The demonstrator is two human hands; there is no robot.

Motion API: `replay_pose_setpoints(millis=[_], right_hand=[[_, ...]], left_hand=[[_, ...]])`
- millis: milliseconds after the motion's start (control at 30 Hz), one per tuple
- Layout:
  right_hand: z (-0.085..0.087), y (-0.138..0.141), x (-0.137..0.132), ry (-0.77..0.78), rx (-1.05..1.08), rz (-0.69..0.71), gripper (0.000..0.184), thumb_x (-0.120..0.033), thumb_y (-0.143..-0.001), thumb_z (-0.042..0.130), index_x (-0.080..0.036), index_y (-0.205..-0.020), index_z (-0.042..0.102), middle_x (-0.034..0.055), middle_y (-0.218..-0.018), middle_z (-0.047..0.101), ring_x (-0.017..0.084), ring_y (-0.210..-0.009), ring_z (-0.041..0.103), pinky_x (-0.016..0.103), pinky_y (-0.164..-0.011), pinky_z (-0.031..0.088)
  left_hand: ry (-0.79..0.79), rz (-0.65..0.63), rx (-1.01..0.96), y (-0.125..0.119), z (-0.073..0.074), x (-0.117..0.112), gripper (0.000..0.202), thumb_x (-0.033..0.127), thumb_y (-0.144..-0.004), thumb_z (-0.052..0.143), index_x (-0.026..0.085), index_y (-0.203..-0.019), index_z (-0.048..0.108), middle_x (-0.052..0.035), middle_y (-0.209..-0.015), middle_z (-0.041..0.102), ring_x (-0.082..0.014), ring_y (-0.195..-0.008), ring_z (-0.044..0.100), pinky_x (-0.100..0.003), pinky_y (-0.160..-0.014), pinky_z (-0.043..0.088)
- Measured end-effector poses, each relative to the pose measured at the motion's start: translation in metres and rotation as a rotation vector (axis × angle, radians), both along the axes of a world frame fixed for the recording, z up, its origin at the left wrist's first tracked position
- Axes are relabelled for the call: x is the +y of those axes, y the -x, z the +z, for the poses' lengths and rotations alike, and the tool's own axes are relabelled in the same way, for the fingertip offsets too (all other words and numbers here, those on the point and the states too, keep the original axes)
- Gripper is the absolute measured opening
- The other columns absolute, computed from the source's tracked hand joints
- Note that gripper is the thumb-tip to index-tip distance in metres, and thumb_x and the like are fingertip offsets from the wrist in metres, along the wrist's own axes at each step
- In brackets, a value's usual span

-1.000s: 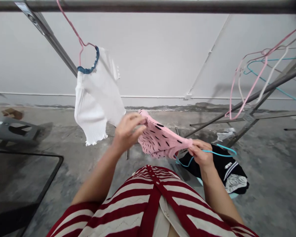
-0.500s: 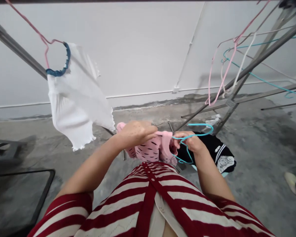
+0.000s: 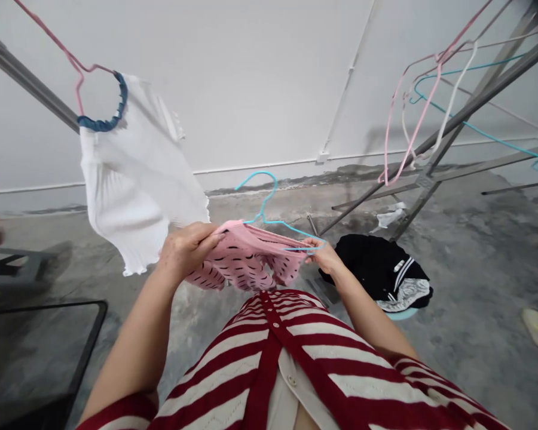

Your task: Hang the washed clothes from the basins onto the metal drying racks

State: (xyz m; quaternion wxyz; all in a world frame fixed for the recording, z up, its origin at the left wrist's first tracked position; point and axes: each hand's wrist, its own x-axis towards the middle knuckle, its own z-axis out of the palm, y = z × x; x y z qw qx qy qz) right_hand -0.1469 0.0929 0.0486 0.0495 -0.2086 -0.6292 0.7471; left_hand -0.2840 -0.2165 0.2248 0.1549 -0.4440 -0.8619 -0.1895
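A pink knitted garment with short black dashes is stretched between my two hands in front of my waist. My left hand is closed on its left side, thumb on top. At the other end of the neckline, my right hand pinches the pink edge together with the end of a blue wire hanger. One arm of that hanger runs into the garment's opening on the left, and its hook points up and away from me.
A white ribbed top with a blue neckline hangs on a pink hanger at the left. On the right, pink, white and blue hangers hang from a metal rack. Black clothes lie heaped in a light-blue basin on the floor.
The blue hanger has swung from the right to the middle, hook upward, with one arm inside the pink garment. My left hand has moved left and spread the neckline.
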Motion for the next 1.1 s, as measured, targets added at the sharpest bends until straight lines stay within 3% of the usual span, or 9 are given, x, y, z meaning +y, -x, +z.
replay_pose_setpoints(millis=[200,333,400,533,700,867,967,1000,1100], right_hand=[[0.027,0.022,-0.022,0.550,0.133,-0.017,0.028,-0.020,-0.060,0.075,-0.018,-0.082,0.058,0.0003,-0.076,0.068,0.013,-0.068,0.066,0.028,-0.066,0.058],[0.042,0.032,-0.030,0.587,0.158,-0.109,0.024,-0.022,-0.061,0.073,-0.018,-0.078,0.056,-0.0020,-0.065,0.065,0.011,-0.057,0.062,0.022,-0.053,0.055],[0.049,0.033,-0.025,0.539,0.164,-0.177,0.023,-0.023,-0.061,0.074,-0.018,-0.075,0.056,-0.0066,-0.051,0.056,0.005,-0.039,0.048,0.016,-0.038,0.044],[0.063,0.029,-0.008,0.260,0.219,-0.322,0.023,-0.032,-0.064,0.071,-0.018,-0.072,0.054,-0.0111,-0.041,0.043,0.002,-0.029,0.024,0.015,-0.028,0.023],[0.083,0.020,-0.021,-0.363,0.187,-0.373,0.017,-0.034,-0.073,0.063,-0.018,-0.072,0.059,-0.0064,-0.049,0.051,0.007,-0.041,0.042,0.019,-0.040,0.034],[0.114,0.009,-0.058,-0.824,0.412,-0.165,0.018,-0.032,-0.086,0.051,-0.019,-0.079,0.063,0.0013,-0.074,0.066,0.012,-0.069,0.059,0.025,-0.067,0.046],[0.139,-0.008,-0.044,-0.952,0.562,-0.120,0.015,-0.033,-0.085,0.054,-0.023,-0.089,0.064,0.0051,-0.087,0.067,0.017,-0.084,0.061,0.032,-0.079,0.048],[0.145,-0.015,-0.032,-0.986,0.568,-0.157,0.019,-0.036,-0.082,0.060,-0.023,-0.096,0.064,0.0070,-0.098,0.066,0.020,-0.095,0.059,0.035,-0.085,0.048],[0.143,-0.034,0.011,-1.008,0.451,-0.231,0.065,-0.043,-0.063,0.077,-0.024,-0.121,0.055,0.0101,-0.128,0.054,0.027,-0.121,0.047,0.042,-0.100,0.040]], left_hand=[[-0.255,0.257,-0.167,-0.006,-0.031,-0.023,0.029,0.038,-0.084,0.052,0.019,-0.093,0.071,-0.0006,-0.080,0.071,-0.0134,-0.071,0.062,-0.021,-0.063,0.045],[-0.233,0.273,-0.144,-0.006,-0.035,-0.036,0.029,0.041,-0.085,0.051,0.021,-0.093,0.071,0.0001,-0.078,0.068,-0.0135,-0.072,0.061,-0.021,-0.065,0.044],[-0.129,0.285,-0.086,-0.004,-0.036,-0.043,0.030,0.042,-0.087,0.048,0.022,-0.095,0.070,0.0001,-0.072,0.065,-0.0139,-0.069,0.060,-0.022,-0.062,0.042],[0.051,0.333,0.108,-0.004,-0.043,-0.044,0.032,0.040,-0.090,0.044,0.022,-0.092,0.071,-0.0013,-0.062,0.058,-0.0146,-0.061,0.054,-0.024,-0.052,0.032],[-0.102,0.250,0.275,-0.022,-0.066,-0.016,0.026,0.034,-0.091,0.048,0.021,-0.089,0.071,-0.0005,-0.060,0.056,-0.0105,-0.055,0.050,-0.022,-0.052,0.031],[-0.257,0.087,0.061,-0.032,-0.087,0.009,0.024,0.031,-0.091,0.049,0.019,-0.091,0.069,-0.0002,-0.065,0.061,-0.0097,-0.059,0.055,-0.019,-0.057,0.038],[-0.384,0.145,-0.114,-0.028,-0.086,0.006,0.024,0.033,-0.088,0.051,0.018,-0.091,0.069,-0.0006,-0.070,0.065,-0.0109,-0.063,0.058,-0.020,-0.060,0.043],[-0.434,0.183,-0.154,-0.026,-0.082,0.003,0.024,0.034,-0.087,0.052,0.018,-0.089,0.070,-0.0005,-0.070,0.066,-0.0112,-0.063,0.058,-0.020,-0.060,0.044],[-0.585,0.285,-0.210,-0.023,-0.069,-0.008,0.021,0.034,-0.082,0.058,0.018,-0.085,0.070,0.0007,-0.069,0.066,-0.0113,-0.062,0.057,-0.021,-0.061,0.046]])
